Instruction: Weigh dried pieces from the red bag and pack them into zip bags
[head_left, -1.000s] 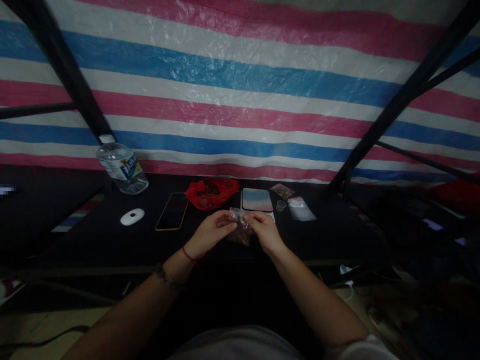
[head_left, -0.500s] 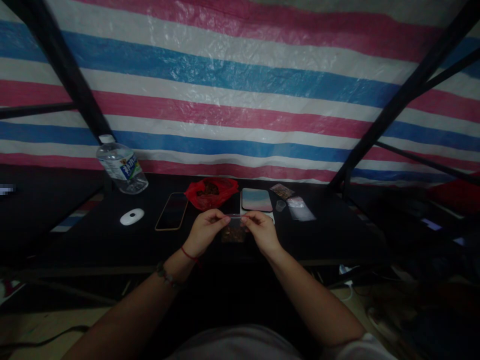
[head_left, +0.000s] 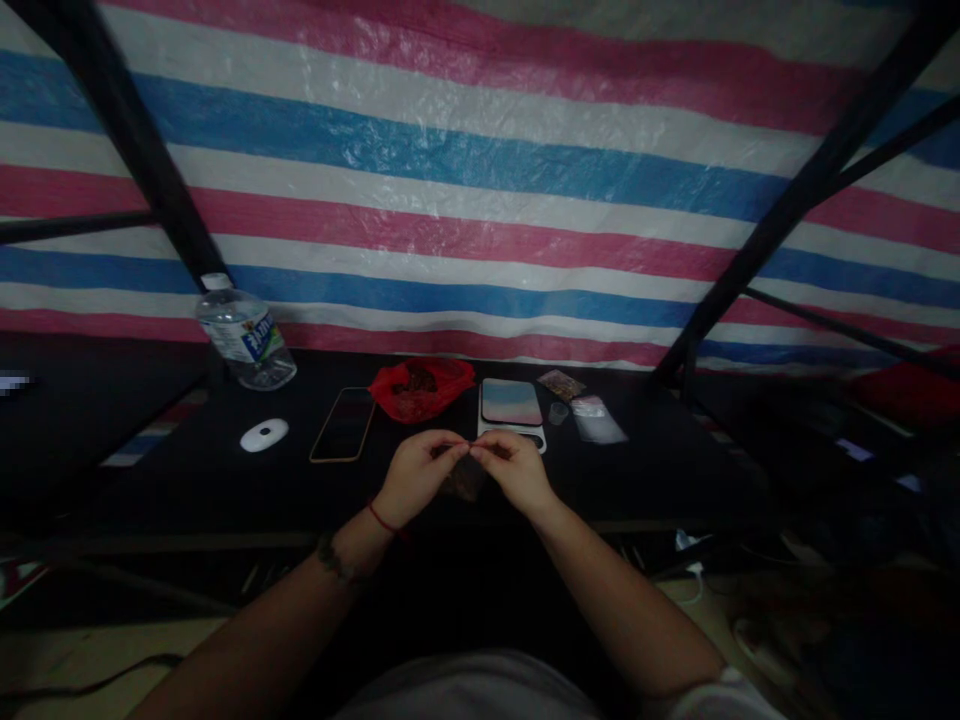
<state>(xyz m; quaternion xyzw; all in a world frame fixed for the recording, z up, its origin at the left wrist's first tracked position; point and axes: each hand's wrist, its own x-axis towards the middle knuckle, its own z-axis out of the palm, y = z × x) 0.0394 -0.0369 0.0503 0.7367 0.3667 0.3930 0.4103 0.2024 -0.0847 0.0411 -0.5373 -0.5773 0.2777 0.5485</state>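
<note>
My left hand [head_left: 415,472] and my right hand [head_left: 510,468] meet over the black table [head_left: 187,480], fingertips pinched together on the top edge of a small clear plastic bag [head_left: 463,478]. The bag hangs between the hands and holds something dark brown. Just behind the hands lie a red plastic bag [head_left: 422,388] with dark pieces in it and a small scale with a shiny plate [head_left: 511,403].
A phone [head_left: 344,423], a white oval object [head_left: 264,435] and a water bottle [head_left: 244,335] lie to the left. Small clear bags [head_left: 596,419] and a little cup [head_left: 557,412] lie to the right. Behind hangs a striped tarp with black frame bars.
My hands have drawn closer together along the top of the small bag. The bag now hangs lower and is mostly hidden between them.
</note>
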